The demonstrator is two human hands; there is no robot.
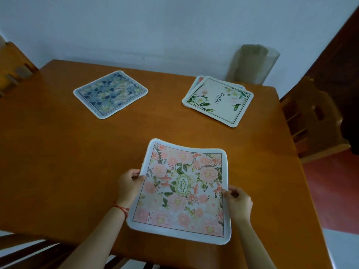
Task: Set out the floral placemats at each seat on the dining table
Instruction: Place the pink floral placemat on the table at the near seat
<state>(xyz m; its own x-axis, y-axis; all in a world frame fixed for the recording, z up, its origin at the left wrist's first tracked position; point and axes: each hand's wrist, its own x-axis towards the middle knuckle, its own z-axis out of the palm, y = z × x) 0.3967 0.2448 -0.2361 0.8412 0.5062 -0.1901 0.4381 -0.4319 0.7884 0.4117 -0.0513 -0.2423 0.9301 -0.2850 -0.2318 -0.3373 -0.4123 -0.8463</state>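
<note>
Pink floral placemat (182,193) was at the near edge of the wooden table (58,152), held by both side edges with its near end over the table edge and its far end bowed slightly upward. Its oval label sat in the middle, the lettering turned sideways. The left hand (129,184) pinched the left edge, thumb on top and fingers underneath; a red string bracelet (121,208) circled that wrist. The right hand (238,202) was clamped on the right edge in the same way.

Farther across the table, well apart from the pink one, a blue patterned placemat (110,94) lay flat at the far left, turned at an angle. At the far right lay a small stack of placemats (218,100); the top one was cream with green leaves, pale flowers and script lettering, and the corners of others showed beneath it.

Bare tabletop separated all three. Wooden chairs stood at the left (13,68) and at the right (312,117). A translucent rolled sheet (252,64) leaned against the pale wall (155,26) behind the table's far right corner.
</note>
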